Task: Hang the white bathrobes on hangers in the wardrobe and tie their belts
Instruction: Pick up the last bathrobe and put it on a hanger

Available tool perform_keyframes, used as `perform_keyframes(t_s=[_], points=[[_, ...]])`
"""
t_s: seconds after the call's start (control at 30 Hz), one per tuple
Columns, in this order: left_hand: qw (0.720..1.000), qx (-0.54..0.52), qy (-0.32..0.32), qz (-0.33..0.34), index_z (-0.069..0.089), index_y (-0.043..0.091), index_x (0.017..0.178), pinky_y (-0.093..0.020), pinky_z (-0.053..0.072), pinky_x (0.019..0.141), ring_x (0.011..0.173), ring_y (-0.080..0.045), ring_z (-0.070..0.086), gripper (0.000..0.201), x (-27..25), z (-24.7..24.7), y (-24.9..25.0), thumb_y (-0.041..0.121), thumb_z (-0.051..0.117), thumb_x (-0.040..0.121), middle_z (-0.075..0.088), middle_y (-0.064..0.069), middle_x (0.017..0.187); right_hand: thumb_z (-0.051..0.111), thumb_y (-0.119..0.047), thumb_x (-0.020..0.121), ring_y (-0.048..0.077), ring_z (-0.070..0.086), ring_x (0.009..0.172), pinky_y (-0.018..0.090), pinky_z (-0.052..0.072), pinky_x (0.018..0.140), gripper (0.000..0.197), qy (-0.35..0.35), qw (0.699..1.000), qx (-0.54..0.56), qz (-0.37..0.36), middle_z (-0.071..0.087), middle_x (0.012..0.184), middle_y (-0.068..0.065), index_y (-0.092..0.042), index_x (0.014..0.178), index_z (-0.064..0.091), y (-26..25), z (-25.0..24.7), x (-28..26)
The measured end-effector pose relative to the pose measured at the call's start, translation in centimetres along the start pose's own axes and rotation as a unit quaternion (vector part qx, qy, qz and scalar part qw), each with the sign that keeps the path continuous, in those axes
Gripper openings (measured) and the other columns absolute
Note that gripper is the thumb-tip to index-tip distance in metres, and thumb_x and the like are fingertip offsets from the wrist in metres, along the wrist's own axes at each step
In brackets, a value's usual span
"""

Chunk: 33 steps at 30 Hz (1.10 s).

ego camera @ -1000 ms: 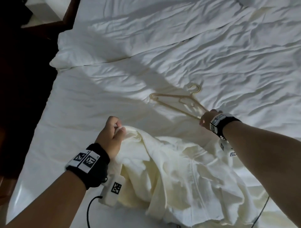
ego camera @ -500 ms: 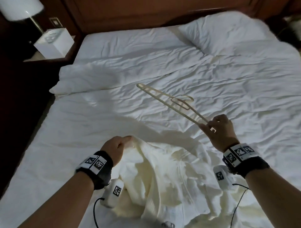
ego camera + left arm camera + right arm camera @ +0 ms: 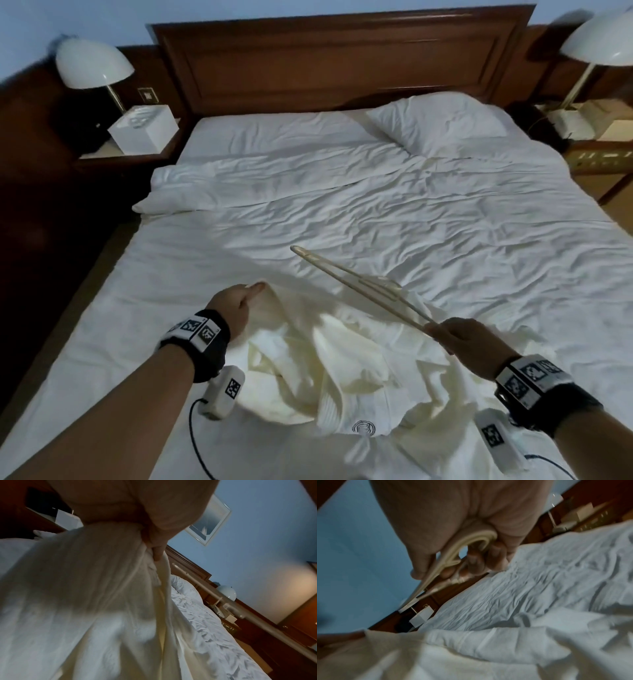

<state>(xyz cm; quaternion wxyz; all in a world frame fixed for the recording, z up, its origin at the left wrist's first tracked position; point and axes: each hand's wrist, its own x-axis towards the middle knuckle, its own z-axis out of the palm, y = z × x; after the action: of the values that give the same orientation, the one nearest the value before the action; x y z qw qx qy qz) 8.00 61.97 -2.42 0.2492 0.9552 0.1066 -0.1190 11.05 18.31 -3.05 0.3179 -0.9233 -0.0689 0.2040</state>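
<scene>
A cream-white bathrobe (image 3: 346, 373) lies crumpled on the near part of the white bed (image 3: 445, 219). My left hand (image 3: 236, 305) grips a bunched edge of the bathrobe (image 3: 96, 588) and holds it a little above the sheet. My right hand (image 3: 459, 337) grips one end of a pale plastic hanger (image 3: 356, 284), which slants up and to the left in the air over the robe. In the right wrist view the hanger (image 3: 453, 555) end curves through my curled fingers (image 3: 477, 561). No belt shows clearly.
A dark wooden headboard (image 3: 342, 58) backs the bed, with a pillow (image 3: 442, 120) at the top right. Nightstands with white dome lamps (image 3: 92, 65) stand at both sides. A white box (image 3: 144, 128) sits on the left nightstand. Dark floor runs along the bed's left edge.
My right hand lifted the hanger off the sheet and drew it back toward me over the robe. My left hand kept hold of the robe. The view tilted up to the headboard.
</scene>
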Motion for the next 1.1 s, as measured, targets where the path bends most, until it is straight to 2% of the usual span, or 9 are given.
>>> perform_keyframes(t_s=[0.1, 0.2, 0.3, 0.47, 0.63, 0.8, 0.9, 1.0, 1.1], points=[[1.0, -0.02, 0.003, 0.005, 0.047, 0.032, 0.139, -0.015, 0.034, 0.086, 0.117, -0.024, 0.054, 0.055, -1.1, -0.2, -0.6, 0.004, 0.033, 0.094, 0.055, -0.006, 0.134, 0.073, -0.05, 0.073, 0.007, 0.043, 0.052, 0.024, 0.04, 0.056, 0.041, 0.105, 0.992, 0.025, -0.065, 0.051, 0.066, -0.001, -0.028, 0.095, 0.048, -0.1, 0.3, -1.5], [0.999, -0.035, 0.009, 0.012, 0.047, 0.033, 0.138, -0.017, 0.036, 0.083, 0.113, -0.024, 0.056, 0.053, -1.9, -0.2, -0.7, 0.005, 0.033, 0.095, 0.055, -0.006, 0.133, 0.069, -0.029, 0.086, 0.008, 0.047, 0.051, 0.02, 0.041, 0.054, 0.046, 0.127, 0.988, 0.026, -0.086, 0.052, 0.063, 0.0, -0.033, 0.124, 0.043, -0.7, -0.2, -2.3], [0.999, -0.052, 0.012, 0.011, 0.047, 0.032, 0.139, -0.021, 0.04, 0.081, 0.112, -0.03, 0.057, 0.053, -2.8, -0.2, -0.2, 0.004, 0.032, 0.096, 0.054, -0.009, 0.135, 0.051, -0.039, 0.097, 0.006, 0.058, 0.066, 0.026, 0.046, 0.063, 0.016, 0.136, 0.986, -0.049, -0.081, 0.064, 0.071, -0.012, -0.038, 0.105, 0.064, -1.7, -1.5, -3.1], [0.999, -0.041, 0.0, 0.018, 0.043, 0.027, 0.143, -0.031, 0.042, 0.094, 0.115, -0.034, 0.054, 0.054, -4.1, -0.3, 1.4, 0.003, 0.03, 0.096, 0.054, -0.015, 0.132, 0.039, -0.047, 0.097, 0.008, 0.059, 0.069, 0.041, 0.042, 0.084, 0.028, 0.137, 0.96, -0.208, -0.125, 0.061, 0.069, -0.015, -0.037, 0.093, 0.065, -3.6, -2.1, -3.7], [0.984, -0.14, 0.019, 0.104, 0.051, 0.013, 0.137, -0.015, 0.027, 0.106, 0.133, -0.02, 0.043, 0.05, -5.8, 1.0, 5.0, -0.004, 0.041, 0.091, 0.049, -0.006, 0.142, 0.028, -0.055, 0.094, 0.014, 0.064, 0.076, 0.037, 0.038, 0.079, 0.04, 0.147, 0.948, -0.215, -0.184, 0.067, 0.079, -0.012, -0.034, 0.096, 0.062, -5.9, 0.4, -3.4], [0.967, -0.225, 0.017, 0.12, 0.057, 0.019, 0.131, -0.015, 0.032, 0.101, 0.117, -0.008, 0.051, 0.047, -7.7, 1.1, 8.2, 0.008, 0.062, 0.086, 0.054, 0.006, 0.13, 0.024, -0.056, 0.09, 0.013, 0.059, 0.082, 0.034, 0.031, 0.078, 0.039, 0.128, 0.951, -0.222, -0.171, 0.062, 0.079, -0.015, -0.035, 0.093, 0.057, -8.4, 3.3, -3.6], [0.983, -0.105, 0.017, 0.147, 0.069, 0.017, 0.107, -0.024, 0.044, 0.092, 0.105, -0.014, 0.06, 0.02, -8.4, 0.6, 7.9, 0.026, 0.06, 0.091, 0.067, 0.001, 0.112, 0.028, -0.056, 0.088, 0.015, 0.055, 0.083, 0.035, 0.029, 0.079, 0.038, 0.136, 0.957, -0.203, -0.158, 0.059, 0.077, -0.018, -0.035, 0.09, 0.06, -8.6, 3.9, -3.8], [0.983, 0.087, -0.061, 0.151, 0.063, 0.015, 0.088, -0.032, 0.045, 0.079, 0.09, -0.026, 0.059, 0.032, -8.8, 0.8, 8.0, 0.039, 0.044, 0.098, 0.063, -0.006, 0.098, 0.026, -0.061, 0.084, 0.016, 0.051, 0.089, 0.038, 0.036, 0.083, 0.045, 0.126, 0.965, -0.176, -0.146, 0.054, 0.078, -0.018, -0.036, 0.09, 0.064, -8.3, 5.1, -3.9], [0.984, 0.072, -0.037, 0.158, 0.059, 0.017, 0.085, -0.033, 0.044, 0.076, 0.083, -0.024, 0.057, 0.028, -9.1, 1.6, 7.7, 0.034, 0.041, 0.098, 0.059, -0.003, 0.09, 0.058, -0.047, 0.084, 0.022, 0.045, 0.101, 0.041, 0.037, 0.091, 0.026, 0.236, 0.959, -0.125, -0.097, 0.051, 0.103, -0.005, -0.033, 0.104, 0.063, -8.3, 6.7, -4.0]])
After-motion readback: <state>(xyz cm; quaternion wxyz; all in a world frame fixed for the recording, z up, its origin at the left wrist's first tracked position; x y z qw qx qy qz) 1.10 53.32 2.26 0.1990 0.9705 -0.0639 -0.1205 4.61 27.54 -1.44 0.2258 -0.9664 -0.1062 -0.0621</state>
